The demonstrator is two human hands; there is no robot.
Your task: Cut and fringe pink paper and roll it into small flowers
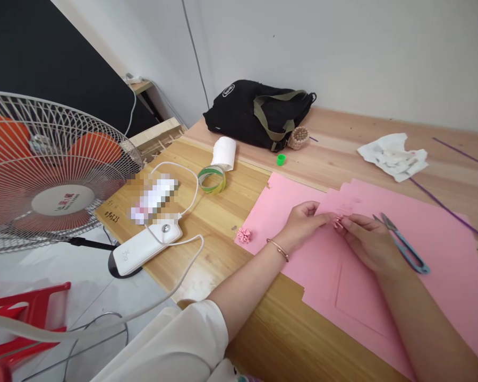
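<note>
Between my hands is a small pink paper flower [337, 222] with cut, fringed petals. My left hand [302, 223], a bracelet at its wrist, pinches it from the left with the thumb. My right hand [364, 239] grips it from the other side with fingertips, hiding part of it. Both hands are just above overlapping sheets of pink paper [366, 297]. A finished-looking pink paper pompom flower [244, 235] rests on the left corner of the paper. Beside my right hand lie blue-handled scissors [408, 249], blades pointing away from me.
Behind the paper are a green cap [281, 159], a woven cup [299, 137], a black bag [250, 114] and a crumpled tissue [394, 156]. Tape [212, 179], a paper roll [224, 153] and a corded white power bank [147, 246] are at left, near a fan [59, 185].
</note>
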